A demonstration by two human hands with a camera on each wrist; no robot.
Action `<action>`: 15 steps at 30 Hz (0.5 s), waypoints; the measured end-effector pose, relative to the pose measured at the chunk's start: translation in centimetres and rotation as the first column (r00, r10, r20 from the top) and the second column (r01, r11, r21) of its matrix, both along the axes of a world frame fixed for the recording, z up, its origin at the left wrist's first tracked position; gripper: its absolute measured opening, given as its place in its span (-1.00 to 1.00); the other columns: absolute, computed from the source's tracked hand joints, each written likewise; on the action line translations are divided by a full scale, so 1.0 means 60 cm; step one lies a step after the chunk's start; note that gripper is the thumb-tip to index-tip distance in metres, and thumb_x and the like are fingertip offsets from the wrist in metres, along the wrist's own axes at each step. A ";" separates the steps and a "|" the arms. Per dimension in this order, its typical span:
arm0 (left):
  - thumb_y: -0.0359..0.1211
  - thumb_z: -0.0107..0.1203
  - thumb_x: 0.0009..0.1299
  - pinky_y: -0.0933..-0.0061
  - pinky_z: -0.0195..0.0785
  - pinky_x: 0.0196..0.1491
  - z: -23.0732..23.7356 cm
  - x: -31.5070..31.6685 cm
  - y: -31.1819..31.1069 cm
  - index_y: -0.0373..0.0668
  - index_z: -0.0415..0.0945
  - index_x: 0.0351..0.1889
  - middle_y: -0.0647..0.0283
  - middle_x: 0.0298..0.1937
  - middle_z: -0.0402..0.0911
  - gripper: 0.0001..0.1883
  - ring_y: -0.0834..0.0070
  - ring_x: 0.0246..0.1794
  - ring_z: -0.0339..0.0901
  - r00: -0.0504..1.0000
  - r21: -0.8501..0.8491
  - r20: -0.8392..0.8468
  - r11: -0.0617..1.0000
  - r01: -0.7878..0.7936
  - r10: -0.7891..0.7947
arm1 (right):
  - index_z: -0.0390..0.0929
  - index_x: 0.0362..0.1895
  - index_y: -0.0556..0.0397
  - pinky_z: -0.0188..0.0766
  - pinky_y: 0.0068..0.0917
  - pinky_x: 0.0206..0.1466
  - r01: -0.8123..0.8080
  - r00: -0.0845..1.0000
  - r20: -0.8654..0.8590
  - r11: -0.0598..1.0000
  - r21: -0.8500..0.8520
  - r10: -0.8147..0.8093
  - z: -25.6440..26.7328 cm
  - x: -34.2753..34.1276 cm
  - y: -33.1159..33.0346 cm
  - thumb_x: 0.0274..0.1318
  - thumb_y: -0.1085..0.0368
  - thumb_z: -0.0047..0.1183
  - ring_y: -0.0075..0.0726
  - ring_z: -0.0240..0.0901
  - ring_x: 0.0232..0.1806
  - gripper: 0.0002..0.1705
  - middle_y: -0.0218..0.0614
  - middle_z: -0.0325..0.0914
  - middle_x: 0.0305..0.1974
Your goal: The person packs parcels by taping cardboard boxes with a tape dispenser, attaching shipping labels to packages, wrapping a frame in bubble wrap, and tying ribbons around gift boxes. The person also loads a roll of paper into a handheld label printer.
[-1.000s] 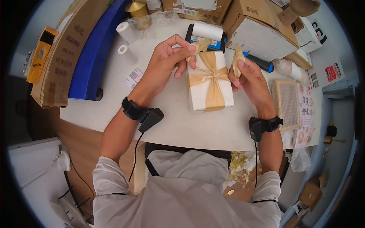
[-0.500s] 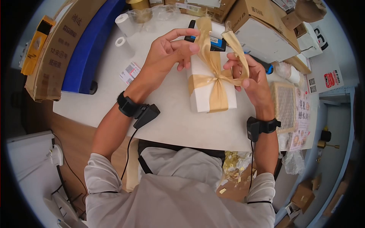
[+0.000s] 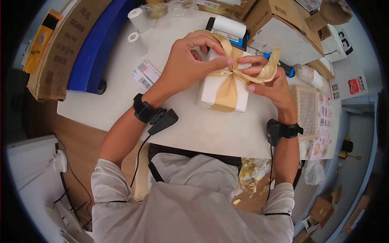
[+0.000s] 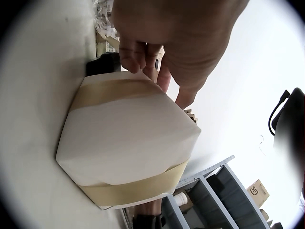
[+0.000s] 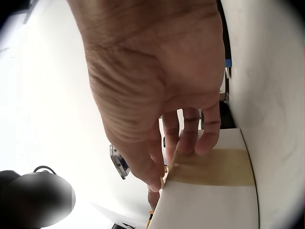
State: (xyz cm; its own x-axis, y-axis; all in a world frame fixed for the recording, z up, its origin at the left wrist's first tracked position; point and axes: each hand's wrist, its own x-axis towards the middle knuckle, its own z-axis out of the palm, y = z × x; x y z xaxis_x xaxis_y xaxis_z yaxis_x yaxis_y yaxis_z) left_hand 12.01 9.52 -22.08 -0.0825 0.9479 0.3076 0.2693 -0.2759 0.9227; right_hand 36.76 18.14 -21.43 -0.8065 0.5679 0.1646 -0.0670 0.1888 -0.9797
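A white box (image 3: 206,95) sits on the table, tied both ways with a gold ribbon (image 3: 227,97) that crosses at a knot on top. My left hand (image 3: 188,60) reaches over the box from the left; its thumb and index finger pinch the ribbon close to the knot. From the right, my right hand (image 3: 273,83) holds the other ribbon tail, which loops up around its fingers. In the left wrist view, the gold bands wrap the sides of the box (image 4: 124,138). The right wrist view shows fingertips right at the ribbon (image 5: 214,167) on the top edge.
Behind the box stands a label printer (image 3: 231,32) with a white roll. Cardboard boxes (image 3: 283,32) crowd the back right. Two paper rolls (image 3: 138,20), a printed label (image 3: 146,75) and a long blue object (image 3: 95,52) lie to the left. A framed mesh panel (image 3: 306,113) lies right.
My left hand has moved right and down to the knot from the raised ribbon tail. The right hand's ribbon tail now loops out to the right around its fingers.
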 end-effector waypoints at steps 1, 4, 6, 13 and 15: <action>-0.32 0.45 0.22 0.66 0.31 -0.33 -0.001 0.004 -0.001 -0.17 0.69 -0.31 0.38 -0.07 0.62 -0.81 0.71 -0.08 0.43 1.000 -0.001 -0.003 1.000 0.000 0.000 | 0.72 -0.02 0.12 0.36 -0.30 0.33 0.001 1.000 -0.008 0.998 0.057 -0.001 0.000 -0.002 -0.001 0.00 0.48 0.36 -0.28 0.44 0.25 -0.63 -0.21 0.55 0.19; -0.28 0.46 0.22 0.55 0.40 -0.09 -0.007 0.011 -0.002 -0.08 0.77 -0.24 0.35 0.00 0.64 -0.81 0.61 0.06 0.44 0.992 0.088 -0.102 0.994 -0.070 0.079 | 0.74 -0.04 0.08 0.31 -0.30 0.34 0.040 0.999 -0.024 0.990 0.133 -0.037 -0.002 -0.010 -0.008 -0.02 0.45 0.39 -0.29 0.43 0.24 -0.63 -0.25 0.57 0.17; -0.27 0.44 0.23 0.37 0.32 0.20 -0.010 0.018 0.001 -0.03 0.79 -0.17 0.28 0.10 0.65 -0.79 0.47 0.17 0.45 0.945 0.299 -0.260 0.947 -0.119 0.201 | 0.75 -0.07 0.05 0.28 -0.30 0.34 0.088 0.996 -0.029 0.984 0.154 -0.085 0.001 -0.016 -0.018 -0.03 0.42 0.41 -0.29 0.43 0.23 -0.65 -0.27 0.58 0.16; -0.32 0.38 0.29 0.23 0.18 0.37 -0.017 0.011 0.007 -0.12 0.77 -0.21 0.14 0.17 0.63 -0.84 0.36 0.25 0.46 0.996 0.074 -0.087 0.996 0.043 -0.036 | 0.79 -0.19 -0.02 0.26 -0.33 0.23 0.210 0.975 -0.041 0.859 0.467 -0.217 0.000 -0.033 -0.025 -0.05 0.30 0.45 -0.33 0.47 0.09 -0.74 -0.30 0.68 0.01; -0.27 0.42 0.25 0.24 0.22 0.33 -0.022 0.012 0.009 -0.18 0.76 -0.22 0.13 0.12 0.64 -0.78 0.32 0.12 0.54 0.998 0.078 0.020 0.996 0.051 -0.052 | 0.79 -0.21 -0.01 0.25 -0.33 0.23 0.239 0.971 -0.113 0.886 0.396 -0.212 -0.009 -0.032 -0.024 -0.06 0.29 0.45 -0.34 0.47 0.06 -0.75 -0.30 0.69 -0.03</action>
